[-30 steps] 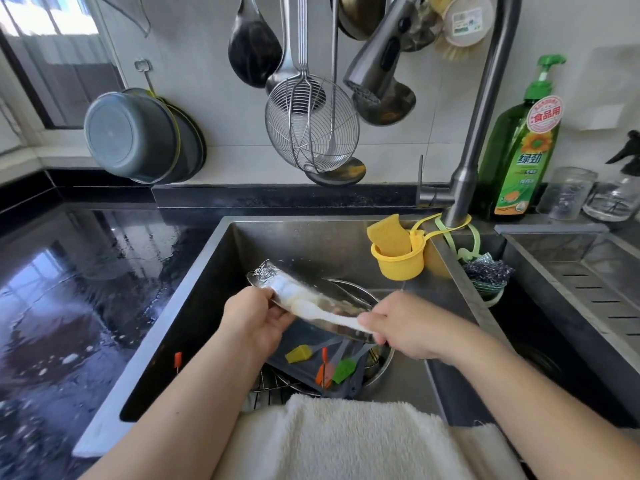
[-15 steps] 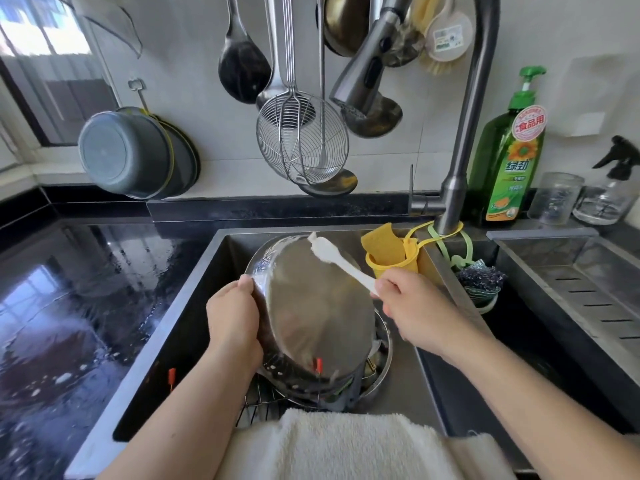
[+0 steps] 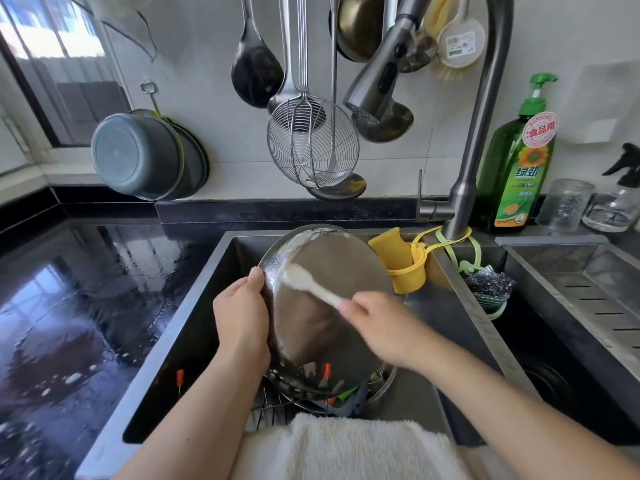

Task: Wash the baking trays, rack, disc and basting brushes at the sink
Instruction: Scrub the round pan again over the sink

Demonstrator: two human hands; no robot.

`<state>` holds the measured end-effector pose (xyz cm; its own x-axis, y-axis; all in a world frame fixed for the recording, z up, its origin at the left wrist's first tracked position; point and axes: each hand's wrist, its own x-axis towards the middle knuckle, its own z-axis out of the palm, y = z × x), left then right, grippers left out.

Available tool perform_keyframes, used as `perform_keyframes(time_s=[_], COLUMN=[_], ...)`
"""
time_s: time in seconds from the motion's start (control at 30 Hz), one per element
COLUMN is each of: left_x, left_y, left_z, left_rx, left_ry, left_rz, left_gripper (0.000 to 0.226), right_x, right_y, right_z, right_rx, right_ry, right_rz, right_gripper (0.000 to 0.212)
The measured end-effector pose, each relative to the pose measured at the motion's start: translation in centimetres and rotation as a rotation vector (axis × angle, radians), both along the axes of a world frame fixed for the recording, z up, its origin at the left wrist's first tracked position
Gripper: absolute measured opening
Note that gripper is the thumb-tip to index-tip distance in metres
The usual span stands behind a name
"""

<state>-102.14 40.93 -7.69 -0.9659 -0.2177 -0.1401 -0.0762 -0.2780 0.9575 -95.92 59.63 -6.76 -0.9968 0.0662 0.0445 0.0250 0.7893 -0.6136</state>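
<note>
Steel disc (image 3: 332,306) tilted up over the sink (image 3: 433,306), left hand (image 3: 242,320) gripping its rim, right hand (image 3: 377,323) pinching a soapy white brush (image 3: 311,285) against it

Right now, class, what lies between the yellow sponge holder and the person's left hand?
In the head view, the tilted round steel tray fills that stretch, from the left hand gripping its rim towards the yellow sponge holder, with the white brush on it.

Both forearms reaching forward and down. Left hand (image 3: 242,317) upright, thumb on top, fingers curled round the disc (image 3: 332,306) rim. Right hand (image 3: 377,327) blurred, grip closed on the white brush (image 3: 311,287) handle, knuckles up.
</note>
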Motion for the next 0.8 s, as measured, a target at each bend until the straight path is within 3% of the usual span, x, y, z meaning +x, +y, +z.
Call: perform_keyframes(time_s=[0.1, 0.27, 0.4, 0.53, 0.67, 0.8], left_x=[0.1, 0.1, 0.7, 0.8, 1.0, 1.2], left_y=[0.0, 0.1, 0.7, 0.5, 0.6, 0.6], left_z=[0.1, 0.0, 0.3, 0.4, 0.5, 0.8], left_rx=[-0.024, -0.043, -0.127, -0.121, -0.153, -0.139], left_ry=[0.03, -0.006, 0.025, -0.009, -0.004, -0.001], left_rz=[-0.001, -0.003, -0.035, -0.029, -0.004, -0.009], left_gripper=[0.03, 0.031, 0.043, 0.042, 0.043, 0.045], right_x=[-1.3, 0.5, -1.5, 0.1, -1.3, 0.7], right_y=[2.0, -1.7, 1.3, -1.2, 1.4, -0.8], right_z=[0.7, -1.1, -0.9, -2.1, -1.3, -2.2], right_rx=[-0.063, 0.034, 0.017, 0.09, 0.104, 0.112], right_ry=[-0.021, -0.11, -0.051, -0.08, -0.112, -0.122], right_rz=[-0.182, 0.118, -0.156, 0.089, -0.127, 0.106], right_gripper=[0.048, 0.049, 0.052, 0.054, 0.056, 0.052])
